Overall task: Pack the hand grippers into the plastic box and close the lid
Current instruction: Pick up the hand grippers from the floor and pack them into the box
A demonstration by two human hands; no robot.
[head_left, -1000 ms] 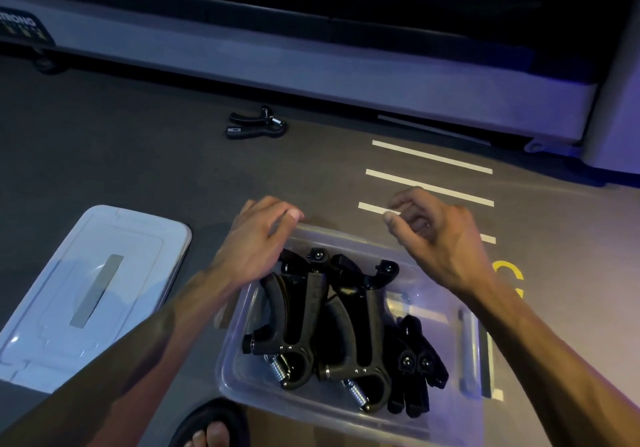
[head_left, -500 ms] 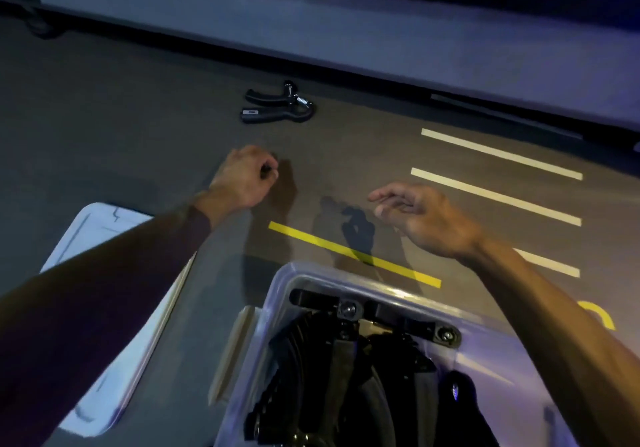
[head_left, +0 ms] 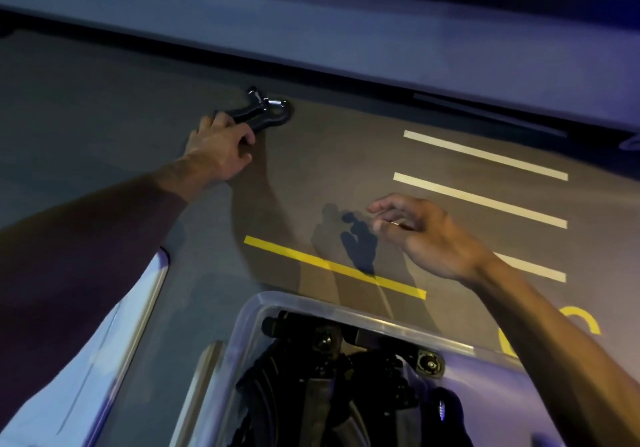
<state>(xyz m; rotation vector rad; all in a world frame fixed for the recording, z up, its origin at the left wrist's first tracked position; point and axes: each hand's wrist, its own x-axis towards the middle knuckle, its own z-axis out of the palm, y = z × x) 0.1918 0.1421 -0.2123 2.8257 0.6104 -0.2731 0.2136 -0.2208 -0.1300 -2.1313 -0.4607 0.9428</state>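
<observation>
Nearest, at the bottom edge: clear plastic box [head_left: 273,302], lidless, on the grey floor [head_left: 104,100], holding a dark heap of black grippers [head_left: 329,387] packed close together; their count cannot be told. Just left of the box: white lid [head_left: 114,349], lying flat on the floor, partly hidden under the left forearm. Beyond the box's far rim: yellow tape line [head_left: 332,266], running aslant, crossed by the hands' shadows. Above that line, to the right: right hand [head_left: 426,235], held in the air, fingers loosely bent and spread, holding nothing. Right of it: three white tape lines [head_left: 485,155], parallel, the nearest partly behind the wrist; a yellow curved mark [head_left: 585,322] nearer, beside the right forearm. Farther, left of centre: left hand [head_left: 220,145], arm stretched out, fingers curled round the handle of the lone gripper [head_left: 266,114], which lies well apart from the box; steel spring end pointing right. Farthest: long pale ledge [head_left: 346,30] across the whole floor edge.
</observation>
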